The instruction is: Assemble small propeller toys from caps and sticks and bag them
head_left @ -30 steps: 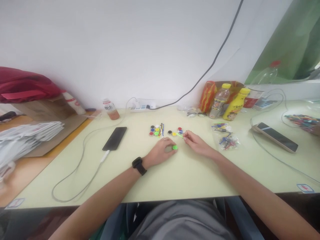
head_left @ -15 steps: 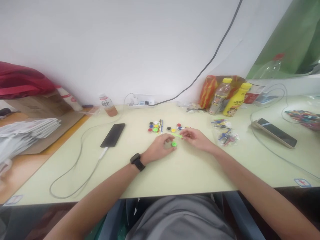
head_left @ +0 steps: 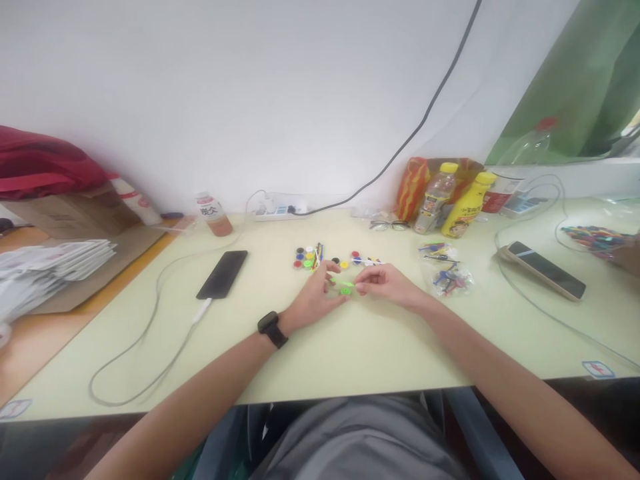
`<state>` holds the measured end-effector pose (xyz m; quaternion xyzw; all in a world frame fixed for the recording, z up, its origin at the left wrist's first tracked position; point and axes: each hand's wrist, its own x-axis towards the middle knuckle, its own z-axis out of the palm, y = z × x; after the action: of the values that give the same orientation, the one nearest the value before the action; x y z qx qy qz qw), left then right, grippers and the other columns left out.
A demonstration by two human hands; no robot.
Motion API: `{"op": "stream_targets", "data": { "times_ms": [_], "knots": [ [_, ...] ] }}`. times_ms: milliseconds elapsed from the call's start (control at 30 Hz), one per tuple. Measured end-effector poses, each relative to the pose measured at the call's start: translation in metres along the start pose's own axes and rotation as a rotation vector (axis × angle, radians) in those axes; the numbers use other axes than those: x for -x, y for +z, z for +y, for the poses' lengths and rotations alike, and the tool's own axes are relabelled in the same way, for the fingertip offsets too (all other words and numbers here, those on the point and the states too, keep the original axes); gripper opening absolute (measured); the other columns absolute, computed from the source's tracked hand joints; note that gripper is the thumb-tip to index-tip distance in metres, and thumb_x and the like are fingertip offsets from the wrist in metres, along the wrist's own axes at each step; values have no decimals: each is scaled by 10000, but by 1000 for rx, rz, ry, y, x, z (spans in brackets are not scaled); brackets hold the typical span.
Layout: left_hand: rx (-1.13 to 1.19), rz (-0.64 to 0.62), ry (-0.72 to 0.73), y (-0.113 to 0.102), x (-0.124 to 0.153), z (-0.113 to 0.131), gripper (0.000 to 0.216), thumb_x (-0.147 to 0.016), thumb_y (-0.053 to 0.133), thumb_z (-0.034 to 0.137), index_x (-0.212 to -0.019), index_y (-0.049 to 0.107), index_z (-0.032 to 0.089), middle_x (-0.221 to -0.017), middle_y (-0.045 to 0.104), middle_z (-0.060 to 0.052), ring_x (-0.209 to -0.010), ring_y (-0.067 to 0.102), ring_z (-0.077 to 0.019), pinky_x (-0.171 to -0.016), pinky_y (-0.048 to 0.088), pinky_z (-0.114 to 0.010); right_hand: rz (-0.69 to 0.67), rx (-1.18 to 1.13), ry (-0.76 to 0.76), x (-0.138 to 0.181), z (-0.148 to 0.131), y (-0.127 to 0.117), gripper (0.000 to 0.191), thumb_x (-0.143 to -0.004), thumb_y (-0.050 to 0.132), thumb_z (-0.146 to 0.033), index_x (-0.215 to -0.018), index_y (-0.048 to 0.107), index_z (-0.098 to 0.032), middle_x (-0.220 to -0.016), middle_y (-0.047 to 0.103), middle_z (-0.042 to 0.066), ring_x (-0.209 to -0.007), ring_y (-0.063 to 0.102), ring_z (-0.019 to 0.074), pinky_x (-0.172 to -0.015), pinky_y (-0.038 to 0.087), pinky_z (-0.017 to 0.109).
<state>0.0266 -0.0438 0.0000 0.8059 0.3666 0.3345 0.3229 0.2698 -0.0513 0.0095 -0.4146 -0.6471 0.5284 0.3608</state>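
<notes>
My left hand [head_left: 316, 298], with a black watch on its wrist, pinches a small green round piece [head_left: 345, 291] just above the pale table [head_left: 360, 347]. My right hand [head_left: 385, 283] meets it from the right, fingers pinched on a thin green stick [head_left: 347, 283] that touches the round piece. Just behind my hands lie several small coloured round pieces [head_left: 305, 258] and a few coloured sticks [head_left: 317, 255].
A black phone [head_left: 223, 274] on a white cable lies to the left, another phone [head_left: 545, 269] to the right. A clear bag of coloured parts [head_left: 447, 272], bottles [head_left: 460, 210], glasses [head_left: 389, 226] and a power strip [head_left: 274, 212] stand behind. Stacked papers [head_left: 50, 257] lie at far left.
Both hands have drawn together; the right hand brought the green stick over to the green round piece. The left hand's fingers have lifted and pinched that piece.
</notes>
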Motion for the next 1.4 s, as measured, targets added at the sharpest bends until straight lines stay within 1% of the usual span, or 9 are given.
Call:
{"op": "stream_targets", "data": {
  "times_ms": [167, 267, 400, 567, 700, 833, 1100, 1233, 1400],
  "knots": [
    [-29, -57, 41, 0, -3, 3, 130, -927, 687, 305, -1008, 635, 219, -984, 708, -17, -877, 653, -173, -775, 504, -301, -8, -1, -3, -5, 8, 5, 293, -756, 832, -435, -883, 773, -178, -873, 761, 63, -801, 674, 200, -770, 527, 334],
    [-30, -68, 44, 1, -3, 5, 99, -945, 662, 306, -958, 668, 207, -937, 725, -19, -856, 658, -176, -786, 521, -305, -18, 23, -4, -7, 13, 7, 296, -765, 815, -452, -861, 764, -177, -784, 730, 44, -716, 642, 177, -698, 512, 312],
    [-12, -66, 31, 1, -2, 5, 109, -940, 670, 310, -949, 685, 202, -944, 734, -22, -862, 672, -174, -808, 543, -302, -18, 73, -3, -10, 15, 8, 310, -804, 768, -470, -862, 744, -167, -701, 673, 20, -612, 578, 147, -600, 461, 287],
    [-20, -62, 27, 0, -3, 5, 149, -929, 682, 351, -943, 700, 204, -919, 742, -27, -856, 686, -187, -801, 559, -312, 42, 181, -63, -11, 15, 6, 296, -814, 748, -471, -815, 718, -177, -773, 688, 39, -687, 597, 164, -645, 475, 295],
    [-17, -60, 27, 0, -3, 6, 158, -937, 670, 363, -937, 698, 207, -908, 741, -29, -850, 688, -193, -785, 567, -321, 16, 202, -80, -10, 13, 7, 296, -829, 730, -491, -808, 721, -196, -773, 694, 40, -717, 609, 182, -670, 495, 310],
    [-8, -61, 17, 2, -4, 6, 161, -943, 663, 367, -962, 698, 211, -936, 748, -35, -873, 693, -201, -784, 576, -325, 18, 218, -75, -10, 12, 10, 297, -835, 724, -497, -814, 732, -201, -760, 697, 42, -710, 600, 186, -656, 496, 310],
    [-61, -101, 59, -1, -3, 7, 139, -946, 662, 345, -1001, 721, 232, -991, 751, -37, -919, 702, -214, -863, 568, -344, 64, 270, -94, -11, 15, 9, 234, -844, 714, -425, -810, 727, -194, -786, 693, 44, -696, 590, 174, -644, 465, 296],
    [-129, -132, 90, -5, -2, 9, 138, -969, 632, 324, -1038, 712, 235, -1010, 749, -44, -917, 702, -216, -849, 551, -342, 88, 318, -92, -9, 14, 10, 218, -854, 696, -404, -808, 714, -191, -795, 685, 45, -692, 579, 170, -630, 458, 290],
    [-176, -120, 143, -5, 1, 13, 111, -983, 599, 302, -1003, 688, 238, -1014, 723, -57, -947, 676, -231, -874, 535, -362, 108, 393, -128, -5, 10, 13, 148, -874, 666, -327, -811, 707, -200, -818, 680, 39, -723, 588, 175, -635, 453, 290]
  ]
}}
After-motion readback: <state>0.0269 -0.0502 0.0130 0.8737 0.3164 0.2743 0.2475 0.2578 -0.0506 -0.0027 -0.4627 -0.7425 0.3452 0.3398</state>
